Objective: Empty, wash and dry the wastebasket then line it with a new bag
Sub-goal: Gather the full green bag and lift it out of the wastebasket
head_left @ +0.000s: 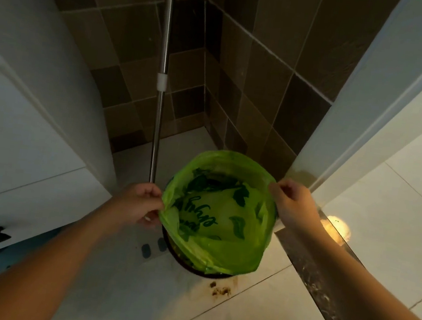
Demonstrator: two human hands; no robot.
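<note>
Brown wall tiles close off this corner from ten to one o'clock, and pale floor tiles (254, 304) run under me. At centre sits the wastebasket (188, 261), only a dark arc of its rim showing at six to seven o'clock beneath the green bag (218, 213) draped over its mouth.

My left hand (139, 205) pinches the bag's edge at nine o'clock; my right hand (293, 204) pinches it at two to three o'clock. The hands are well apart, each clamped on the film, holding the mouth spread.

I judge the bag thin, soft and slippery, light in itself, though I cannot tell what load hangs in it. Pulling on one pinched spot could tear it, so gathering more of the rim into each fist seems safer. The basket looks stiff, best gripped by its rim.

Room is tight. A metal pole (160, 101) stands just beside the bag at eleven o'clock, a white cabinet (23, 138) crowds nine o'clock, and a door frame (338, 137) with a metal threshold strip (322, 278) runs from two to five. Crumbs (220, 289) lie at six. Straight up and toward me at six looks the freest way out.
</note>
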